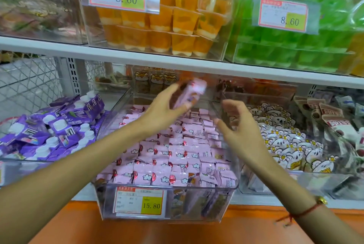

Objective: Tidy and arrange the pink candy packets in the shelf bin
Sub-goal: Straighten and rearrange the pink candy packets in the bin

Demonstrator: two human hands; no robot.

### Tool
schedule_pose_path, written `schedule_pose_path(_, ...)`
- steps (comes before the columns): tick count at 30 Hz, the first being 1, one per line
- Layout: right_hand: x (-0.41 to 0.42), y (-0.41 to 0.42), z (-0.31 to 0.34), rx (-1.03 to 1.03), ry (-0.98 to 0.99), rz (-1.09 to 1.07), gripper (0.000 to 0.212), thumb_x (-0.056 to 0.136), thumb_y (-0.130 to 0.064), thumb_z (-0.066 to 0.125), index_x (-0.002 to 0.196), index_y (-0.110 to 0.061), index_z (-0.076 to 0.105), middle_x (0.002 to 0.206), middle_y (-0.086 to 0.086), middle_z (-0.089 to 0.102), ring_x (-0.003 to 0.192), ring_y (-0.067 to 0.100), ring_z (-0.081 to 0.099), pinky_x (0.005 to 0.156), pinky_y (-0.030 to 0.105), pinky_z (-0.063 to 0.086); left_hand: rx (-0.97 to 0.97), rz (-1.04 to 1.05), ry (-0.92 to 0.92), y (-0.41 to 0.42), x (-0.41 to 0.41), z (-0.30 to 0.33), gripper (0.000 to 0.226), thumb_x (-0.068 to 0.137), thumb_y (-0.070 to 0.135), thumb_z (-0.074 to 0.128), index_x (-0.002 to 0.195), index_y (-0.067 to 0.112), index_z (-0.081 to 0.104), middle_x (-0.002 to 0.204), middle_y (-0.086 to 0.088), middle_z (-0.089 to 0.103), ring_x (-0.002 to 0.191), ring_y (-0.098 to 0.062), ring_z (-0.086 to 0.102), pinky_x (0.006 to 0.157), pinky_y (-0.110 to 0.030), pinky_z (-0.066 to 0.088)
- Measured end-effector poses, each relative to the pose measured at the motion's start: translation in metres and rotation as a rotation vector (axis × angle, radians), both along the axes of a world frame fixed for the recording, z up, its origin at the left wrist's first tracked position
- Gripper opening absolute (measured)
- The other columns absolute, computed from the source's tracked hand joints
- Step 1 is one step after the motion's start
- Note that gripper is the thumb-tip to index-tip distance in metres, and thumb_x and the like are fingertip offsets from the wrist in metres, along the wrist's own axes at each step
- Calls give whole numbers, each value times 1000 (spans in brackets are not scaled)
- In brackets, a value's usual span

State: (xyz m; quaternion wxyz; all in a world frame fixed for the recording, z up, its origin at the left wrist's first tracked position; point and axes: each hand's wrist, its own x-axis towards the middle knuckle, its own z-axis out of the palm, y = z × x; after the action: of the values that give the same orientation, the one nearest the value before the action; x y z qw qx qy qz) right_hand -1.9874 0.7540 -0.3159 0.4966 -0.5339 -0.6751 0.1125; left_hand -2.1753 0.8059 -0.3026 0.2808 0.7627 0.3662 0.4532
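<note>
- Forearms reach in from the bottom corners; a red string bracelet (307, 211) sits on the right wrist.
- Clear shelf bin (167, 202), price label on its front wall, holds pink candy packets (173, 157) in rough rows; front rows mostly upright, rear rows looser.
- Left hand (167, 104): fingers and thumb curled round one pink packet (187, 96), held raised over the back of the bin. Packet is motion-blurred; long axis appears to run up and to the right.
- Right hand (238, 123): holds nothing, fingers loosely curled and spread, hovering over the bin's right rear, just beside the held packet but apart from it.
- Key relation: held packet lies above and behind the rows, with the left hand carrying it; the right hand is nearer the right-hand rows.
- Judgement: packet likely needs turning to match the rows' orientation before it is set down.
</note>
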Motion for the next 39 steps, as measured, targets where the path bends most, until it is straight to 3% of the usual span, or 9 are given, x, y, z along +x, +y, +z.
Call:
schedule_pose_path(4,7,-5,-18,-53,-99,-46,34,89,-4,56,117,-21,49,105,-8,53,74,-10,57,62,-1,41,-127,27,-17,29,4,1,46,90,16,62,133,17,43,117,4,59,110,-14,56,77,-10,46)
schedule_pose_path(8,10,-6,-22,-97,-59,-55,29,90,-11,56,115,-24,51,104,-8,59,85,10,62,76,37,54,-117,71,4,50,14,-1,51,84,13,69,129,11,44,117,-5,60,105,-15,58,85,-18,44)
schedule_pose_path(14,11,-6,-23,-106,-118,-78,32,91,-14,55,121,-23,49,107,-12,55,93,7,54,75,17,34,-53,15,393,60,7,-6,43,87,23,67,125,18,46,116,-2,60,101,-15,57,88,-30,46)
schedule_pose_path(19,13,-8,-22,-205,-166,-62,42,91,-15,51,133,-19,47,107,-9,57,91,8,54,76,20,37,-42,125,576,60,18,-15,31,97,43,44,108,14,44,86,3,47,71,-9,49,57,-23,37)
schedule_pose_path(22,14,-14,-22,-199,-159,-24,42,91,-12,48,131,-24,50,91,-29,49,74,-8,49,63,8,37,17,155,422,56,15,-25,37,95,33,53,126,19,40,94,-2,56,77,-19,59,63,-31,50)
schedule_pose_path(24,16,-16,-22,-214,-166,-18,43,92,-13,47,132,-27,50,88,-37,42,77,-15,48,65,7,38,45,159,542,58,11,-28,34,95,32,52,127,20,45,98,-5,62,76,-18,58,64,-29,49)
schedule_pose_path(28,18,-20,-20,-253,-211,-39,40,91,-20,48,129,-30,48,84,-29,53,70,-3,59,65,26,46,85,145,883,71,8,-32,35,102,34,35,125,23,58,133,-2,54,115,-24,46,95,-37,41)
schedule_pose_path(32,23,-24,-16,-261,-232,-39,34,88,-26,52,121,-28,52,90,-22,64,74,6,64,74,40,54,84,127,1058,80,9,-28,38,102,35,30,131,30,54,143,2,43,129,-25,33,105,-41,33)
schedule_pose_path(39,24,-28,-19,-193,-170,-42,18,87,-31,54,92,-46,45,83,-29,61,74,-6,59,68,39,55,-95,291,511,91,15,-25,25,98,24,46,119,23,60,121,0,61,98,-21,61,83,-36,53)
